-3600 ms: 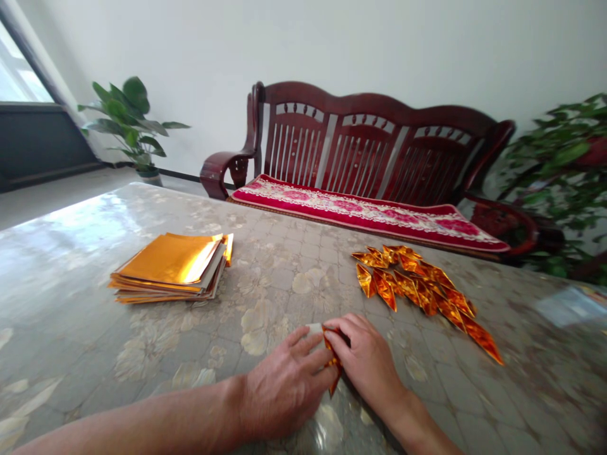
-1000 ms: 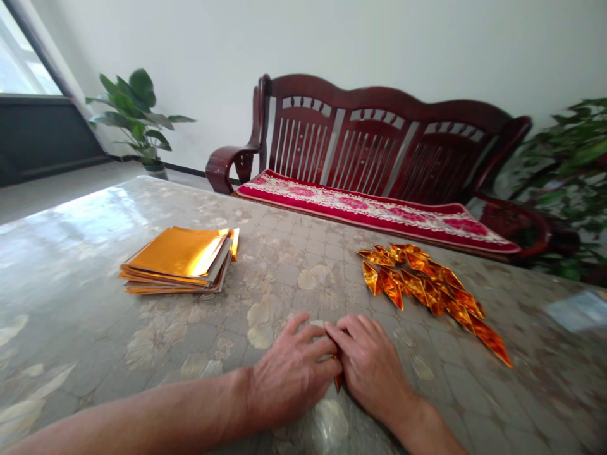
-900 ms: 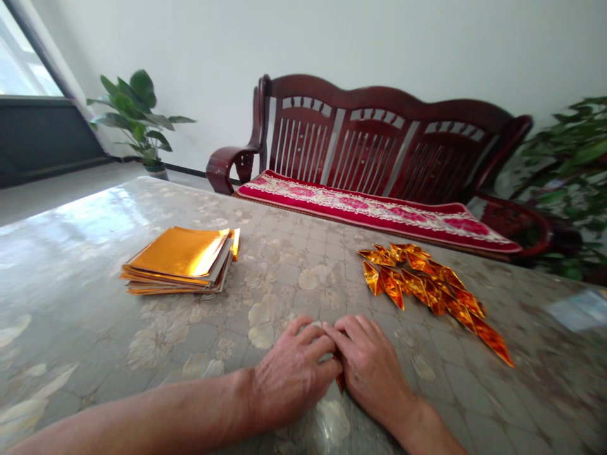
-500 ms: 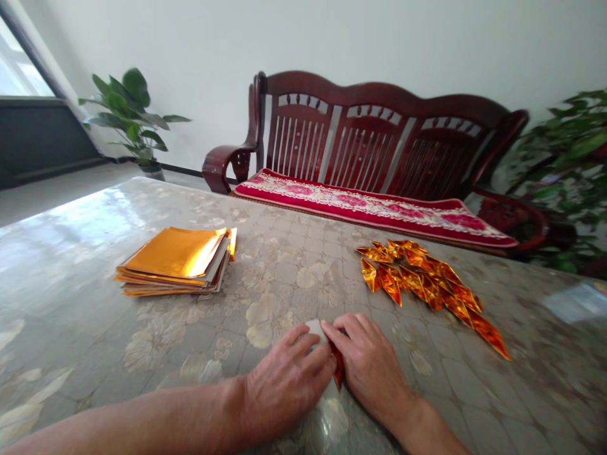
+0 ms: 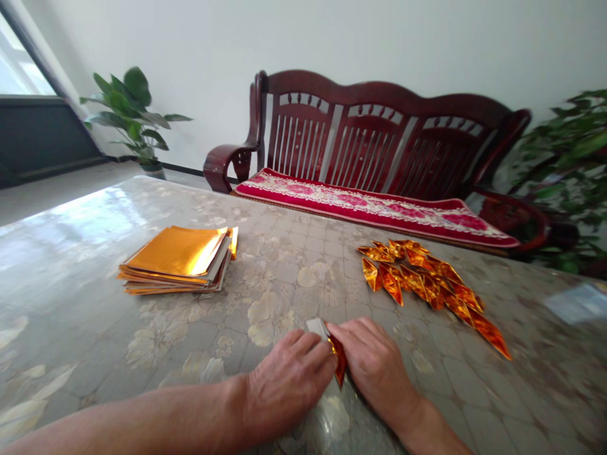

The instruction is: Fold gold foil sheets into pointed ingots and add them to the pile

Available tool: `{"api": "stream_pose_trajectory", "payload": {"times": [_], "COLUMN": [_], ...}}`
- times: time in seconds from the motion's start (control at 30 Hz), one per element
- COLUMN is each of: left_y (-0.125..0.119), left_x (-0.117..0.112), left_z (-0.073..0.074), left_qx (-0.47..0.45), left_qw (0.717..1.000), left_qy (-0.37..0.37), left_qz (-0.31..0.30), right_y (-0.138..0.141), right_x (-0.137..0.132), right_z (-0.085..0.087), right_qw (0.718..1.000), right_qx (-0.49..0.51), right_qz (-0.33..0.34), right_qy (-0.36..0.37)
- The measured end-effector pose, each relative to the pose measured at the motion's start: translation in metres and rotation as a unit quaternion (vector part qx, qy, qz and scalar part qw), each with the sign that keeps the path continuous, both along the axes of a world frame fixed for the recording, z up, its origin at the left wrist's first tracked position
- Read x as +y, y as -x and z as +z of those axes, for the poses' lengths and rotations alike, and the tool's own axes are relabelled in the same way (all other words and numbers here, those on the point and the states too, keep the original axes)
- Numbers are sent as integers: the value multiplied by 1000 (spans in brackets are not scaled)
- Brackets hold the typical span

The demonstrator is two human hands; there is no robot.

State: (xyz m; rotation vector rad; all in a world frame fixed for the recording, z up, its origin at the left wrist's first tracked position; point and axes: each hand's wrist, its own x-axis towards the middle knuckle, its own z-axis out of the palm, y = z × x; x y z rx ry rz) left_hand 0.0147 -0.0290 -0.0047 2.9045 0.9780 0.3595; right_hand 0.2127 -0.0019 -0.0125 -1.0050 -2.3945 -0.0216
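Observation:
A partly folded sheet of gold foil paper (image 5: 339,361) lies on the table between my hands, its grey-white back showing at the far end and a pointed orange tip at the near end. My left hand (image 5: 296,373) presses on its left side with fingers curled over it. From the right, my right hand (image 5: 372,363) grips the far part, thumb and fingers closed at the edge. Much of the paper is hidden under the fingers. Off to the right lie several folded gold foil pieces (image 5: 427,278) with pointed ends.
A stack of flat gold foil sheets (image 5: 175,253) sits at the left of the patterned table (image 5: 190,341). A clear plastic piece (image 5: 576,304) lies at the right edge. Behind the table stand a dark wooden bench (image 5: 341,139) and a potted plant (image 5: 135,114).
My left fingers have drawn in and my right hand has shifted slightly, so more of the orange foil shows between them. The stack and the folded pieces stay put.

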Motion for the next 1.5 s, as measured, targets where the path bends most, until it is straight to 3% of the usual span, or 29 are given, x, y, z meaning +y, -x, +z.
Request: {"api": "stream_pose_trajectory", "payload": {"times": [0.2, 0.63, 1.07, 1.5], "left_y": [0, -1, 0, 0], "left_x": [0, 1, 1, 0], "left_z": [-1, -1, -2, 0], "left_qx": [-4, -12, -12, 0], "left_qw": [1000, 1000, 1000, 1000], "left_qy": [7, 3, -22, -8], "left_qz": [0, -3, -9, -14], "right_y": [4, 4, 3, 1], "right_x": [-3, -4, -4, -4], "right_z": [4, -2, 1, 3], "right_qw": [1000, 997, 1000, 999], "right_qx": [0, 49, 8, -2], "right_qz": [-22, -12, 22, 26], "right_qy": [-17, 62, 13, 38]}}
